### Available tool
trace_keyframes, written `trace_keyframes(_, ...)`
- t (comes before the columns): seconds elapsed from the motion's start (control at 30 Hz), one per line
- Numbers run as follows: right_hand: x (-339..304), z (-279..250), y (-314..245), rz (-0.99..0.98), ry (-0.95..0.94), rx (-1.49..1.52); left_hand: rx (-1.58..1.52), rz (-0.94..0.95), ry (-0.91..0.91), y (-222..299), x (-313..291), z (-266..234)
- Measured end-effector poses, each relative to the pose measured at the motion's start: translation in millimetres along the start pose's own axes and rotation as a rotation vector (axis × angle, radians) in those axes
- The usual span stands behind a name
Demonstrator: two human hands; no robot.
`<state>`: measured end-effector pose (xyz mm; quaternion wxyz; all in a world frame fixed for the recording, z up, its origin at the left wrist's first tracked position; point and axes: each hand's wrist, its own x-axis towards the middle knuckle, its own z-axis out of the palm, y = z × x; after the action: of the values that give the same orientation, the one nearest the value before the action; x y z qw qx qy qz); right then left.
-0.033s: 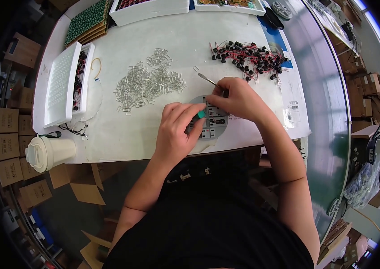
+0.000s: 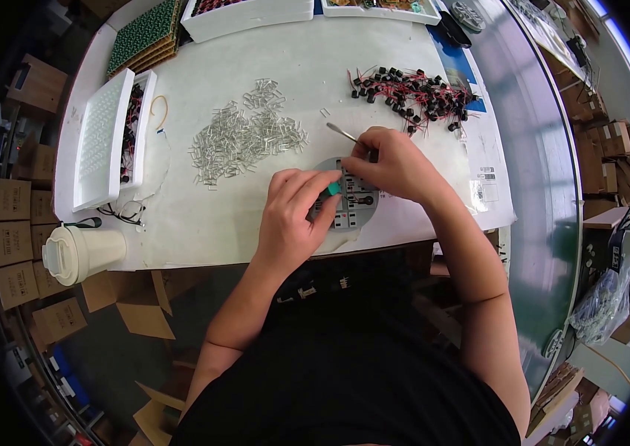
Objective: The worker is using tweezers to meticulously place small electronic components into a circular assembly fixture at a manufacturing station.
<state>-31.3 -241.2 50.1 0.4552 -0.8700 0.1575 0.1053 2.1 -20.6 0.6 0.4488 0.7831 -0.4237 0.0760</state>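
Observation:
A round grey plate (image 2: pixel 363 215) with rows of small slots and dark parts lies near the table's front edge, partly covered by both hands. My left hand (image 2: pixel 293 208) is closed at the plate's left side, thumb and fingers pinching a small green block (image 2: pixel 333 189). Over the plate's far right part, my right hand (image 2: pixel 393 165) grips a slim metal tool (image 2: pixel 341 133) whose flattened end points away to the left. The tool's other end is hidden by the hand. Beyond my left hand is a loose pile of small clear, thin pieces (image 2: pixel 244 137).
Small black parts with red wires (image 2: pixel 411 97) are heaped at the far right. White foam trays (image 2: pixel 99 141) stand at the left and back. Green circuit panels (image 2: pixel 144 37) are stacked at the back left. A cream lidded container (image 2: pixel 88 253) sits at the front left corner.

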Motion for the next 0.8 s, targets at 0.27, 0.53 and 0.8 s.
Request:
trace_keyframes(0.27,0.1,4.4,13.5,-0.065,0.018,0.066,-0.01,-0.019,-0.006,0.1,-0.5,-0.4)
trace_keyframes(0.53,0.9,2.7,26.5,-0.12,-0.013,0.225,-0.065,-0.061,-0.045,5.5,13.9,-14.2)
trace_keyframes(0.8,-2.9,-13.1,28.4,0.075,0.01,0.627,-0.082,-0.153,-0.233,7.1,53.8,-14.6)
